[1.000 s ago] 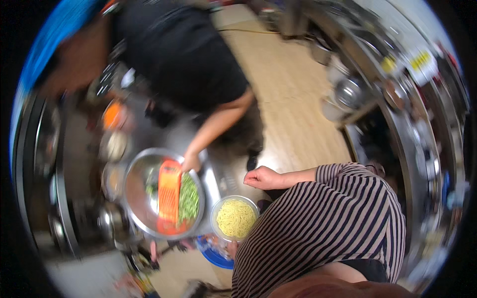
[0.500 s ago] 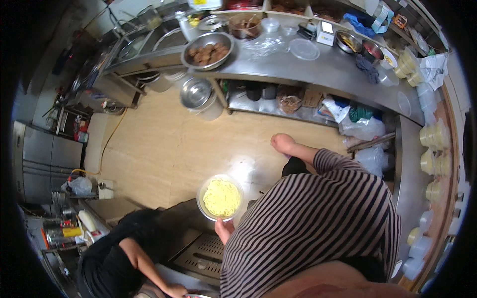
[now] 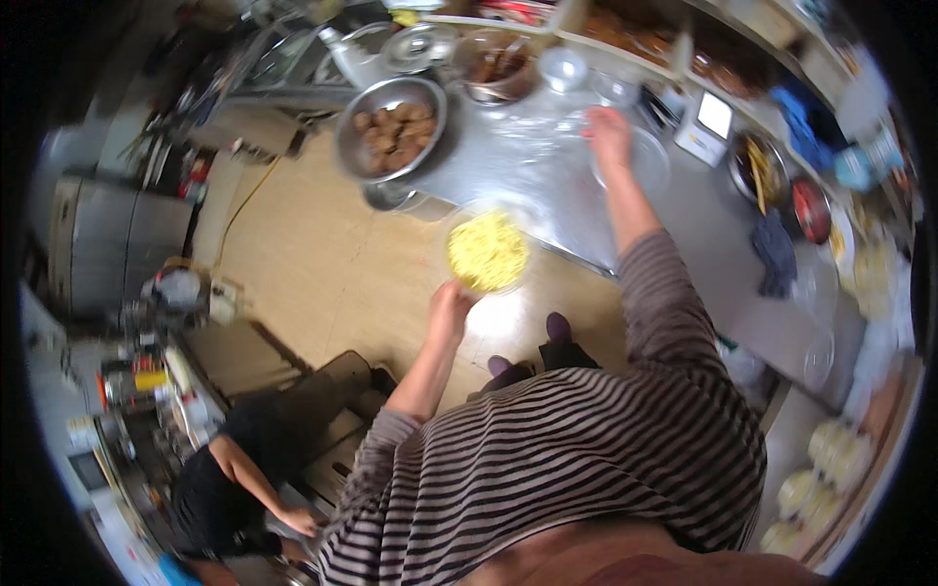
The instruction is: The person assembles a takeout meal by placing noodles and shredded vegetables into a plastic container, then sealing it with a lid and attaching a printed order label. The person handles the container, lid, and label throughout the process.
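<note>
Near the frame's middle, the left hand's (image 3: 451,308) grip held one side of a bowl (image 3: 515,284) of yellow noodles (image 3: 488,250); with no second support, it might tip if the wrist turned. Above and to the right, the right hand (image 3: 610,139) was by a round lid (image 3: 649,162) on the counter (image 3: 703,225); whether its grip was closed could not be told.

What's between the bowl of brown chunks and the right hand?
In the head view, crumpled clear plastic lies on the counter between bowl and right hand.

So yeah, we can't read any text or numbers here, even the pale panel (image 3: 716,114) on that boxy white device (image 3: 695,146), too blurry.
</note>
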Demonstrator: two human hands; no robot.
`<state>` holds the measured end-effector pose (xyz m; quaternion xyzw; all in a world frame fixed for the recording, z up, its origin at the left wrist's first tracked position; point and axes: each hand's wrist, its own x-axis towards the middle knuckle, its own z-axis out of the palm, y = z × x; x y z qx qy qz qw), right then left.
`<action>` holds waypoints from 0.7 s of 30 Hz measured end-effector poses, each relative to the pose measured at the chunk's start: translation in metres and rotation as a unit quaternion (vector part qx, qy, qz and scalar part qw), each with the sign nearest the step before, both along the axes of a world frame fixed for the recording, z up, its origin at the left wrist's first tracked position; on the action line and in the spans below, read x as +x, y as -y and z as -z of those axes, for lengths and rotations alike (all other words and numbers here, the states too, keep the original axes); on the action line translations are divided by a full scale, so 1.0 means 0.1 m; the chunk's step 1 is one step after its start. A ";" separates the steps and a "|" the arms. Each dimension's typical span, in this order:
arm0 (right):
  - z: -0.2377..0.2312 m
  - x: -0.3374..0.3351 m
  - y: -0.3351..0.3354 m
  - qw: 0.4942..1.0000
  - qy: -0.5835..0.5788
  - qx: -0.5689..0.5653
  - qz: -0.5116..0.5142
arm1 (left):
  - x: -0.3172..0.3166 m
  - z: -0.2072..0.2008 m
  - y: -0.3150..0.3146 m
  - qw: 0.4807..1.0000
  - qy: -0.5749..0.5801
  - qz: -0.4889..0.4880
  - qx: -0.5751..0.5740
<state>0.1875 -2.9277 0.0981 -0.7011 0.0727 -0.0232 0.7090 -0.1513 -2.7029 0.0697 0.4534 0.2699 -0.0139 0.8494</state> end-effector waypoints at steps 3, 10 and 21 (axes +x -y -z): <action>-0.50 -0.10 0.16 0.989 0.141 0.001 -0.039 | 0.73 0.11 0.17 0.999 0.025 -0.010 -0.019; -1.02 -1.11 0.12 0.792 0.470 -0.358 -0.152 | 1.46 -0.60 0.49 0.890 -0.010 -0.083 0.448; -0.73 -2.60 -1.12 0.866 0.168 0.024 -0.471 | 0.03 -1.38 0.02 0.757 0.059 -0.152 0.632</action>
